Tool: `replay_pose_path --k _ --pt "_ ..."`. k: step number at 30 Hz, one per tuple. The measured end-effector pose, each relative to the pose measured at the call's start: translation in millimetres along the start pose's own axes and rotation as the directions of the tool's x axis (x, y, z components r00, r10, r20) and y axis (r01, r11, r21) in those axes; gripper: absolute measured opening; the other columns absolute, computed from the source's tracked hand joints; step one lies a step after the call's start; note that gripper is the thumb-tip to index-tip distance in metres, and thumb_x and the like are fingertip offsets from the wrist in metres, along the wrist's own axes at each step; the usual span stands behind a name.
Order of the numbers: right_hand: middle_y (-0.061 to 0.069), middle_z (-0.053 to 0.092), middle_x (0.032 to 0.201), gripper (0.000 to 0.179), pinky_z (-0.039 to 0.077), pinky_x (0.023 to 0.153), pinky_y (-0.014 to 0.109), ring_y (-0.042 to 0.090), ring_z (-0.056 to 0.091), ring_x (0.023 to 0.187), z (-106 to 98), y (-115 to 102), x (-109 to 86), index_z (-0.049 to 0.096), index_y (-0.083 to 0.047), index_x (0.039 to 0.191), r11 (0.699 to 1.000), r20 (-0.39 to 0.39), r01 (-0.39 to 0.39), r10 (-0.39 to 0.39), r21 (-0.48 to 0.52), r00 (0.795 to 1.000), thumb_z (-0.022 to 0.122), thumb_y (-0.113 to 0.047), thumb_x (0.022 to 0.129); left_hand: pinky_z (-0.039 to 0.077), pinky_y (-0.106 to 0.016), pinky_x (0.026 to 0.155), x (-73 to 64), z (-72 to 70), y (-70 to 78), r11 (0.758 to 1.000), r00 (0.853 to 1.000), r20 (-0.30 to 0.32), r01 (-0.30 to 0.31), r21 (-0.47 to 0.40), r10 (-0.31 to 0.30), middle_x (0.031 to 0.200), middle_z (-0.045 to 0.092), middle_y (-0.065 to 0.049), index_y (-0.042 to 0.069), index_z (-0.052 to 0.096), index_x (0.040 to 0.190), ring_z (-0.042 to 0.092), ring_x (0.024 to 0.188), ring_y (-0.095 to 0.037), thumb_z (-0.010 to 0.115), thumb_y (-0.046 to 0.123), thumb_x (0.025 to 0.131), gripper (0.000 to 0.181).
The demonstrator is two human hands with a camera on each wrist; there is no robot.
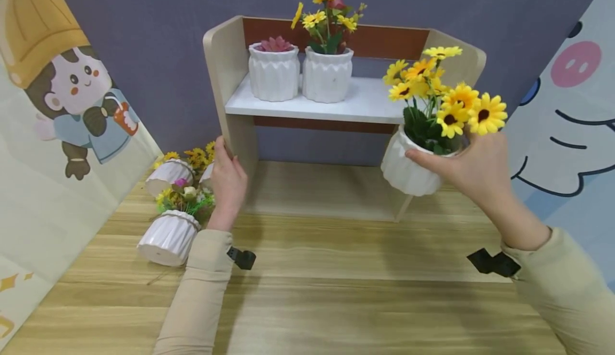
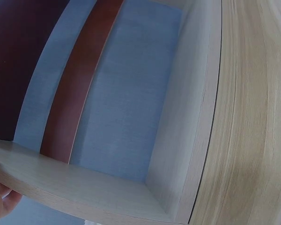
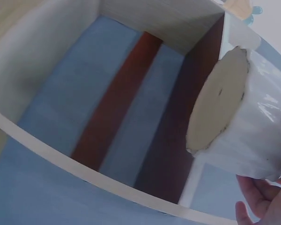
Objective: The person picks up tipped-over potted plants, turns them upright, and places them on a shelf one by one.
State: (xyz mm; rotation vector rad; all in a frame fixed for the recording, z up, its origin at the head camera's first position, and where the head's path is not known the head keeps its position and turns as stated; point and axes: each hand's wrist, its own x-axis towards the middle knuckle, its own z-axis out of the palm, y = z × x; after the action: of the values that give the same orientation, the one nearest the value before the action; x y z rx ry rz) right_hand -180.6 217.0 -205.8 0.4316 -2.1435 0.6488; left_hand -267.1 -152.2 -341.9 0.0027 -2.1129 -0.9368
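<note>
In the head view my right hand (image 1: 480, 168) grips the rim of a white ribbed flower pot (image 1: 408, 165) with yellow artificial sunflowers (image 1: 451, 104). The pot is tilted in the air before the right end of a small two-tier shelf (image 1: 365, 104); its flat base (image 3: 220, 101) shows in the right wrist view. My left hand (image 1: 228, 184) holds the front edge of the shelf's left side panel (image 2: 84, 192), thumb and fingers on opposite faces. On the upper board stand a white pot (image 1: 274, 75) with a pink succulent and another white pot (image 1: 328, 77) with yellow flowers.
Left of the shelf, white flower pots lie on their sides on the wooden table (image 1: 336, 301), among them a pot (image 1: 170, 237) with mixed flowers and a pot (image 1: 170, 176) behind it. A grey-blue wall (image 1: 158, 34) stands behind; printed cartoon sheets (image 1: 43, 195) flank both sides.
</note>
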Motion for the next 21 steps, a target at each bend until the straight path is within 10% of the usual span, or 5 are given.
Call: replay_pose_path --k 5,13,21 --pt "0.007 0.028 0.043 0.053 0.019 0.042 0.023 0.011 0.026 0.04 -4 -5 21.5 0.046 -0.004 0.059 0.992 0.017 -0.046 0.049 -0.114 0.999 0.083 -0.042 0.056 0.048 -0.051 0.087 -0.2 -0.5 0.4 1.0 1.0 0.005 0.004 -0.002 -0.004 0.125 0.047 -0.026 0.003 0.03 0.132 0.053 0.101 -0.045 0.044 -0.003 0.089 0.045" --pt "0.02 0.065 0.106 0.066 0.037 0.071 0.021 0.036 0.057 0.1 -5 -15 49.0 0.062 0.002 0.109 0.978 0.089 -0.196 0.203 -0.076 0.975 0.077 -0.045 0.064 0.047 -0.051 0.088 0.2 1.0 0.7 1.0 1.0 -0.001 0.004 -0.007 -0.004 0.125 0.047 -0.026 0.003 0.03 0.131 0.053 0.101 -0.046 0.044 -0.003 0.089 0.045" --pt "0.017 0.066 0.103 0.066 0.031 0.068 0.02 0.03 0.056 0.093 9 -12 75.0 0.064 0.002 0.106 0.98 0.019 -0.181 0.183 -0.082 0.983 0.074 -0.049 0.066 0.047 -0.051 0.088 -0.3 2.3 0.5 1.0 1.0 -0.002 0.007 -0.014 -0.007 0.125 0.047 -0.028 0.004 0.029 0.132 0.053 0.101 -0.047 0.044 -0.003 0.089 0.046"
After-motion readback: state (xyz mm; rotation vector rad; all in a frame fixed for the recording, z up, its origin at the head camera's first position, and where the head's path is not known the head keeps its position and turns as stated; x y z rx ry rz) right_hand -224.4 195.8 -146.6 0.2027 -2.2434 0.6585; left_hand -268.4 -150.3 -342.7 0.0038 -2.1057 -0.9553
